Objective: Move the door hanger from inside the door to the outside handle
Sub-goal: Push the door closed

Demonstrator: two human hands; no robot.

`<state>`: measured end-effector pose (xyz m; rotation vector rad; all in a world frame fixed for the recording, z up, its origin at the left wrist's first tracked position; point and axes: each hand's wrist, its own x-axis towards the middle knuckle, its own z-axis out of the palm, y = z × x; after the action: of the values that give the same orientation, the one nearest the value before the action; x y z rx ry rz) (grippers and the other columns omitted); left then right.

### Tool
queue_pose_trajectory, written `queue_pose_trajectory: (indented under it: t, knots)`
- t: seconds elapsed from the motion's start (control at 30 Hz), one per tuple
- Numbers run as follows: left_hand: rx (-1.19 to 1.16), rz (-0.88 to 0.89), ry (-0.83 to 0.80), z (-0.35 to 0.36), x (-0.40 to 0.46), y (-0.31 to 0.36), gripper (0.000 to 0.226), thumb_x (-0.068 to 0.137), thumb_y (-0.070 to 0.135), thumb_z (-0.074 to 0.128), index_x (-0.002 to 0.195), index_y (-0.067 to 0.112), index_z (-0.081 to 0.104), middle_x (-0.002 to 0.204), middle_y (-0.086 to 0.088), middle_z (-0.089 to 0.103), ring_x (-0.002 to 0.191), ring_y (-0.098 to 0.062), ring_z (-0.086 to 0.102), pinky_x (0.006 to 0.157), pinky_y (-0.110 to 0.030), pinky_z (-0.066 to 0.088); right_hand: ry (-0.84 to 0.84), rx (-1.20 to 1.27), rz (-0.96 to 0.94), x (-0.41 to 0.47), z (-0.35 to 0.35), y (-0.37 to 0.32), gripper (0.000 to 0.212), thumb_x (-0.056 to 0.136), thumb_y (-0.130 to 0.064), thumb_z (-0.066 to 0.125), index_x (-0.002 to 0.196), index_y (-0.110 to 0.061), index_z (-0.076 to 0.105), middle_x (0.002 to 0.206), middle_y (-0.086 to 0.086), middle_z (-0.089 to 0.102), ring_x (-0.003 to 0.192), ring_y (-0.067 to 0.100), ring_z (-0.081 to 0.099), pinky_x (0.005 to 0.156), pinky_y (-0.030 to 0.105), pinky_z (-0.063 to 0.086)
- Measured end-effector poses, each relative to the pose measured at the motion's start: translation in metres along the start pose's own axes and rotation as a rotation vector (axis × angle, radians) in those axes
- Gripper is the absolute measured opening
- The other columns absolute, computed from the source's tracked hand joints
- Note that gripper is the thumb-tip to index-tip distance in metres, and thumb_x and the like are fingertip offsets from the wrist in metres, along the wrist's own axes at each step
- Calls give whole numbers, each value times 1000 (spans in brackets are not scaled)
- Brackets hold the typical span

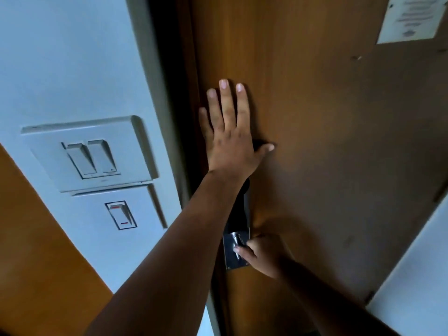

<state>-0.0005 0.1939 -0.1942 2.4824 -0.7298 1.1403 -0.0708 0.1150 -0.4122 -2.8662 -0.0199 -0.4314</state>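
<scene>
Pressing flat against the wooden door (pixel 315 141), the left hand (pixel 230 141) is lying open with all fingers spread and the thumb pointing right, palm on the panel just beside the door's latch edge and above the lock hardware. The door is filling most of the view and is appearing shut or nearly shut against the grey frame (pixel 155 81); a dark gap is showing along that edge, and whether the latch is engaged cannot be told. On the white wall (pixel 60 57) left of the frame, a double switch plate (pixel 92 154) is sitting above a single switch (pixel 120 215), and a printed notice (pixel 412 18) is hanging on the door at upper right. Below the left forearm, the dark lock plate (pixel 236 251) is carrying the inside handle (pixel 238 241), and the right hand (pixel 261 255) is closing on that handle, fingers curled and thumb lying across the plate. The door hanger is not visible anywhere; its position cannot be told. Judged from this, the step in hand is operating the door, either opening it to reach the outside handle or closing it afterwards; the pictures do not settle which. The next move is calling for a turn of the handle, with the left hand steadying or pushing the panel.
</scene>
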Motion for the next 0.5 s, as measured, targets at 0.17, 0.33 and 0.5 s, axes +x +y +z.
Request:
queue_pose_trajectory:
  t: [0.17,0.33,0.5]
  knots:
    - [3,-90,-61,25,26,-9,139,63,78,68,151,15,-19,161,-18,-21,147,-39,-23,114,-53,-18,7,191,70,30,21,11,62,87,-69,28,49,-21,40,41,-6,36,37,6,34,46,27,28]
    - [46,-124,-89,46,47,-15,143,58,85,65,152,14,-17,161,-22,-20,147,-41,-22,113,-53,-18,-33,263,47,59,25,25,58,92,-63,34,53,-22,40,46,-6,40,40,8,37,43,27,28]
    - [83,-139,-82,60,59,-23,145,56,88,62,152,12,-14,161,-24,-16,147,-43,-19,115,-57,-12,-78,264,7,75,21,30,53,95,-59,33,59,-22,43,51,-6,42,43,7,36,42,21,22]
